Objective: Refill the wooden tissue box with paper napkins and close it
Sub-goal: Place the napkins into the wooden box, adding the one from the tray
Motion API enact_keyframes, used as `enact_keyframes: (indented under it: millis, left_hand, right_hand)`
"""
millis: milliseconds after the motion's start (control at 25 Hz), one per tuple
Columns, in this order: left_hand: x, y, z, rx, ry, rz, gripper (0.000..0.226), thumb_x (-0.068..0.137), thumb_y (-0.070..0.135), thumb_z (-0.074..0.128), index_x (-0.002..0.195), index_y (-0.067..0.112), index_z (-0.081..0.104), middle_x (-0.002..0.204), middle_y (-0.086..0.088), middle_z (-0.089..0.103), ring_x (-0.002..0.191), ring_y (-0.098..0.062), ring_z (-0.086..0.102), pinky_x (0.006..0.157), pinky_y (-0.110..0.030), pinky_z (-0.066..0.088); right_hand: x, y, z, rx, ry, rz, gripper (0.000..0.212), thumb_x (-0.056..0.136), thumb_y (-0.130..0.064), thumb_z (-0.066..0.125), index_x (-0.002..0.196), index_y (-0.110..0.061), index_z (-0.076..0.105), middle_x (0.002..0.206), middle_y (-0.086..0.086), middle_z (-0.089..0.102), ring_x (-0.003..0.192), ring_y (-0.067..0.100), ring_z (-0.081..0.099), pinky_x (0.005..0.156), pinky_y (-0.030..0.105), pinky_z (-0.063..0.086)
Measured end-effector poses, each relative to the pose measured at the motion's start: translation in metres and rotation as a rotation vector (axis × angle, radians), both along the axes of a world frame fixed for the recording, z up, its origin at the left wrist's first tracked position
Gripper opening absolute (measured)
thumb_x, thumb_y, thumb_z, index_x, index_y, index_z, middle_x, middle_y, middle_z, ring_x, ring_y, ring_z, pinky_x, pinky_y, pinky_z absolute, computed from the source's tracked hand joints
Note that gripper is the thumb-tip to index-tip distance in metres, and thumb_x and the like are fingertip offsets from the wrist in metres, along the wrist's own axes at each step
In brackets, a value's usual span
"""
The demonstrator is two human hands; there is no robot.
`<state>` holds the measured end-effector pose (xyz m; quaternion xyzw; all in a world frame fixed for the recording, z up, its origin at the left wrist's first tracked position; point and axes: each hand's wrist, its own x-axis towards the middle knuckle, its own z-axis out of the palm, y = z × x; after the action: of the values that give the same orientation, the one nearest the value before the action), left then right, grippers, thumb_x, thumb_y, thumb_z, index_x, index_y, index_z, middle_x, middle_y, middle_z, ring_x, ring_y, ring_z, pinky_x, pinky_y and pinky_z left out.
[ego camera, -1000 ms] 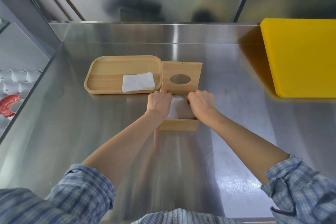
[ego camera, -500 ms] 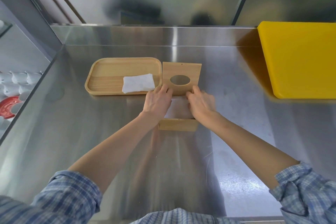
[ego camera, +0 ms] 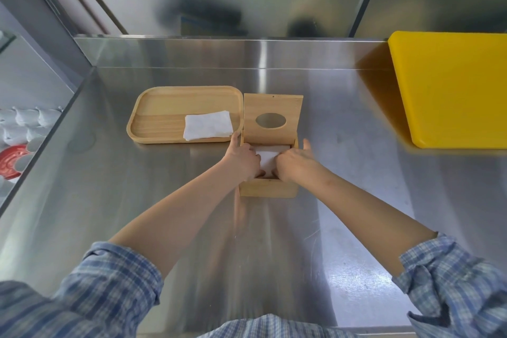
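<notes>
The wooden tissue box (ego camera: 269, 191) stands on the steel counter with its hinged lid (ego camera: 272, 118) tipped up and back, the oval slot facing me. White napkins (ego camera: 267, 158) lie inside the box. My left hand (ego camera: 242, 160) and my right hand (ego camera: 295, 162) both reach into the box from its two sides, fingers curled down onto the napkins and thumbs sticking up. Whether they grip or only press the napkins is hidden. A second stack of white napkins (ego camera: 207, 128) lies in the wooden tray (ego camera: 153, 115) left of the box.
A large yellow cutting board (ego camera: 450, 85) lies at the right of the counter. The steel backsplash rises behind the box. Past the counter's left edge, white cups (ego camera: 24, 123) and a red object (ego camera: 12, 160) sit lower down.
Both hands have drawn back from the lid's lower edge and dipped into the box, now over the napkins nearer its front. The lid stays up.
</notes>
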<state>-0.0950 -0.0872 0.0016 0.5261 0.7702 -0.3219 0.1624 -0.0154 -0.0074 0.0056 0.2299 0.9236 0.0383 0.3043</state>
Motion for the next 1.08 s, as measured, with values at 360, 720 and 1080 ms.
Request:
enact_keyframes:
  millis: [360,720,1080]
  left_hand:
    - [0.004,-0.011,0.007,0.356,-0.185,0.121,0.038,0.097,0.029,0.035,0.127,0.017,0.053,0.132,-0.003,0.058,0.13,-0.021,0.045,0.117,-0.043,0.009]
    - [-0.006,-0.067,0.03,1.14,-0.318,0.477,0.032,0.095,0.024,0.045,0.122,0.013,0.059,0.119,-0.003,0.067,0.111,-0.025,0.058,0.085,-0.036,0.046]
    - [-0.069,-0.09,0.024,1.174,-0.397,0.86,0.034,0.095,0.022,0.044,0.125,0.01,0.054,0.122,-0.006,0.065,0.112,-0.025,0.059,0.087,-0.029,0.043]
  right_hand:
    - [0.003,-0.001,0.002,-0.038,0.112,0.021,0.029,0.094,-0.018,0.039,0.108,-0.019,0.064,0.119,0.002,0.065,0.125,0.02,0.048,0.118,0.049,-0.001]
    - [0.001,-0.029,0.043,-0.341,0.662,-0.117,0.031,0.095,-0.018,0.041,0.118,-0.015,0.061,0.115,0.01,0.067,0.11,0.033,0.059,0.083,0.038,0.049]
    - [-0.071,-0.051,0.048,-0.49,0.638,-0.153,0.039,0.095,-0.022,0.044,0.132,-0.012,0.049,0.127,0.005,0.06,0.116,0.026,0.057,0.097,0.037,0.047]
